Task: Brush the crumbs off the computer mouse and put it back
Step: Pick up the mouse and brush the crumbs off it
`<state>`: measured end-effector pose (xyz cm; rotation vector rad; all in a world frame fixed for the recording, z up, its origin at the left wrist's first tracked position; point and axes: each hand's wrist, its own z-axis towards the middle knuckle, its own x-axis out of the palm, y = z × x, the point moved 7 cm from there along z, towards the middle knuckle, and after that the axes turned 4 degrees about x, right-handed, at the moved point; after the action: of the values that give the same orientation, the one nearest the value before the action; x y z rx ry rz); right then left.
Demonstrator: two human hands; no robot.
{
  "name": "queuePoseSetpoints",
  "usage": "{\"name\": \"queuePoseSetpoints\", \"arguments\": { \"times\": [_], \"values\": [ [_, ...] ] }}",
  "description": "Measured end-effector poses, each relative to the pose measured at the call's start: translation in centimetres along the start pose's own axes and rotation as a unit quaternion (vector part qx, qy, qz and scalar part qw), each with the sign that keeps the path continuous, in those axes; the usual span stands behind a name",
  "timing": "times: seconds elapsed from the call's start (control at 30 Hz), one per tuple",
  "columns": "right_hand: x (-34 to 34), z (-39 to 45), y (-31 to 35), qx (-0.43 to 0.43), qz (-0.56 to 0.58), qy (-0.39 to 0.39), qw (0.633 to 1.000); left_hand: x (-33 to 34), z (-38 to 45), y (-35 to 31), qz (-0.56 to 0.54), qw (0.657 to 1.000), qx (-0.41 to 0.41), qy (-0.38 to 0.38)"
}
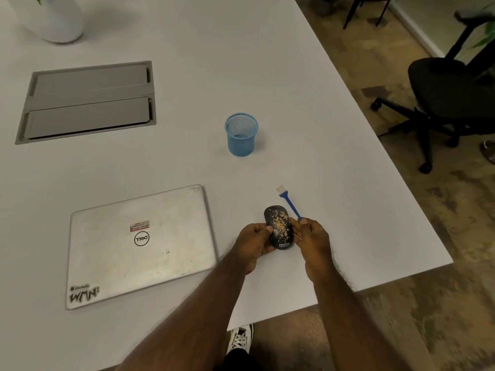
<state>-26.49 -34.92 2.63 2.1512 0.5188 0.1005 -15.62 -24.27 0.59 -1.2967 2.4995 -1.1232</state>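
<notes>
A dark computer mouse (278, 226) covered in tan crumbs is held over the white table (267, 62), near its front right part. My left hand (254, 242) grips the mouse from its left side, thumb on top. My right hand (312, 236) holds a small blue brush (290, 203) by the end of its handle, fingers touching the mouse's right side. The brush points up and away, its white bristles off the mouse.
A blue mesh cup (241, 134) stands behind the mouse. A closed silver laptop (139, 245) lies to the left. A grey cable hatch (88, 101) is set into the table at the back left, and a white pot (53, 20) beyond it. The table edge and a black office chair (450, 103) are to the right.
</notes>
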Motion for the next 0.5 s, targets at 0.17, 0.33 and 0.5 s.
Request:
{"name": "queuePoseSetpoints", "arguments": {
  "times": [0.17, 0.33, 0.5],
  "values": [
    [-1.4, -2.3, 1.0, -0.016, -0.015, 0.002, 1.0, 1.2, -2.3, 0.2, -0.08, 0.993, -0.019, 0.082],
    [-2.8, -6.0, 1.9, -0.02, 0.003, 0.014, 1.0, 2.6, -5.7, -0.2, -0.209, 0.965, -0.058, 0.15],
    [-4.3, -10.3, 3.3, -0.034, 0.029, 0.013, 0.999, 3.6, -9.1, -1.0, -0.236, 0.952, -0.063, 0.186]
  ]
}}
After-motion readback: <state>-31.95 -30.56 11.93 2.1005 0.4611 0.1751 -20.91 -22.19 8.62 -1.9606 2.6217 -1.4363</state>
